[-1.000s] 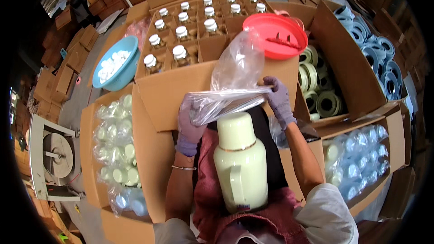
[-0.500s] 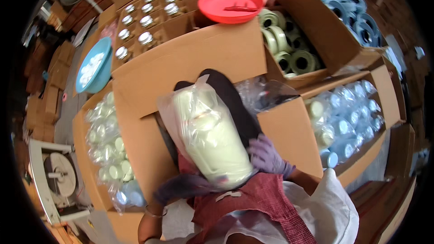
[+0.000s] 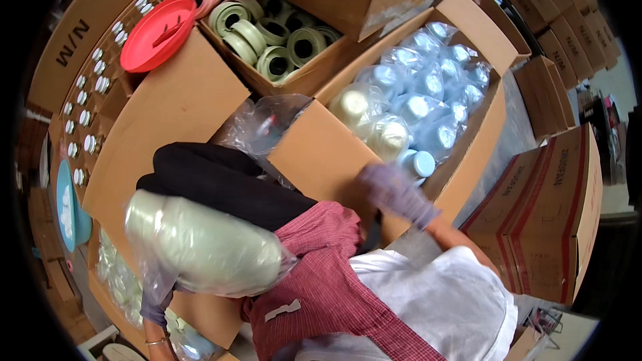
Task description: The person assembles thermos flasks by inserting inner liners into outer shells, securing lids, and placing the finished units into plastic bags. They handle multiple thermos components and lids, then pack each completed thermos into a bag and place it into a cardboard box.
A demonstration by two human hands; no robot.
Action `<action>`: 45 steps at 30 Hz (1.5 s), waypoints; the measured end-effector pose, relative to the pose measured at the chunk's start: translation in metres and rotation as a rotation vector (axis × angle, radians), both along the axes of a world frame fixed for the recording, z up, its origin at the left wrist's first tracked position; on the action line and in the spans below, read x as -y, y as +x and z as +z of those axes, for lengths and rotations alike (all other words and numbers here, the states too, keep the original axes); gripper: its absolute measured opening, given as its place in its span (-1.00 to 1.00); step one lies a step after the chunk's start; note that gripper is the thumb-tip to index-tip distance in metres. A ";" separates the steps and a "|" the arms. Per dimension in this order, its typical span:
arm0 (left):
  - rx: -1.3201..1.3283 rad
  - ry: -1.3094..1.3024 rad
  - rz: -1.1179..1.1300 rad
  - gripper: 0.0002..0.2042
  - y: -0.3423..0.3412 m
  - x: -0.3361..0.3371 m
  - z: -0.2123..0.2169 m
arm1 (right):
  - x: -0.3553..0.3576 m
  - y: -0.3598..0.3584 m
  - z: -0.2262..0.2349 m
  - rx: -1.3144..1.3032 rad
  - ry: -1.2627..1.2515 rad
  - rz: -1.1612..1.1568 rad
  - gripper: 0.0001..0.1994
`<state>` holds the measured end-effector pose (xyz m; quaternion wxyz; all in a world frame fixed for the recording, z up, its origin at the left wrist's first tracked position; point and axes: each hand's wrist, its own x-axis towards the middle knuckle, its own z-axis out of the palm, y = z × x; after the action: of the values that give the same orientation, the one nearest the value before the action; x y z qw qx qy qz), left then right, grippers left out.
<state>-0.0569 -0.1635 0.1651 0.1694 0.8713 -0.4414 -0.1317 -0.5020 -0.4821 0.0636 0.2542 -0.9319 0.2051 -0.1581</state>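
Pale green in the head view, a vacuum flask in a clear plastic bag lies tilted at the person's lap, its base near the red apron. The gloved left hand is beneath its cap end, fingers hidden, so its grip cannot be told. The blurred right hand, its closure unclear, is beside a carton of bagged light-blue cups.
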 end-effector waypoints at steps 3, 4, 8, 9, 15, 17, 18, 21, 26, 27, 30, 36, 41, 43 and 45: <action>0.043 0.026 0.048 -0.60 0.013 -0.012 0.004 | 0.057 -0.094 -0.036 -0.419 -0.038 -0.700 -0.36; 0.061 0.026 0.049 -0.60 0.018 -0.007 0.004 | 0.061 -0.114 -0.053 -0.527 0.013 -0.716 -0.22; 0.101 -0.057 -0.020 -0.59 0.018 0.043 0.018 | 0.059 -0.124 -0.122 -0.703 0.130 -0.879 -0.14; 0.103 -0.094 -0.057 -0.59 0.014 0.060 0.022 | 0.064 -0.122 -0.112 -0.698 0.162 -0.884 -0.15; -0.140 -0.352 -0.501 -0.58 -0.067 0.220 -0.001 | 0.058 -0.134 0.094 -0.309 0.181 -0.926 -0.27; -0.243 -0.397 -0.680 -0.58 -0.123 0.278 -0.019 | 0.051 -0.140 0.167 -0.178 -0.004 -0.930 -0.27; -0.283 -0.408 -0.761 -0.58 -0.154 0.304 -0.036 | 0.045 -0.134 0.202 -0.206 -0.223 -0.931 -0.27; -0.312 -0.432 -0.916 -0.58 -0.263 0.357 -0.098 | 0.037 -0.118 0.259 -0.216 -0.729 -0.940 -0.28; -0.531 -0.158 -1.026 -0.51 -0.355 0.385 -0.197 | 0.052 -0.086 0.274 0.208 -0.849 -0.857 -0.28; -0.441 -0.051 -1.086 -0.50 -0.340 0.387 -0.213 | 0.058 -0.081 0.264 0.349 -0.704 -0.836 -0.26; -0.412 -0.622 -1.019 -0.59 -0.242 0.387 -0.184 | 0.064 -0.050 0.228 0.771 -0.144 -0.750 -0.24; -1.062 -1.144 -0.297 -0.57 -0.023 0.269 0.040 | 0.056 0.096 0.171 0.683 -0.070 -0.019 -0.36; -0.269 -0.870 -0.134 -0.73 0.090 0.213 0.015 | 0.019 0.199 0.200 0.272 -1.404 0.992 -0.51; -0.380 -0.771 0.098 -0.72 0.119 0.201 -0.004 | 0.017 0.233 0.219 0.362 -1.577 1.174 -0.55; -0.355 -0.826 0.162 -0.71 0.129 0.199 -0.005 | 0.026 0.255 0.240 0.286 -1.452 1.147 -0.53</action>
<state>0.0720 -0.3626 0.1604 0.5852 0.7264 -0.3516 -0.0784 -0.2468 -0.5084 0.3036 -0.3280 -0.7928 -0.4682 -0.2112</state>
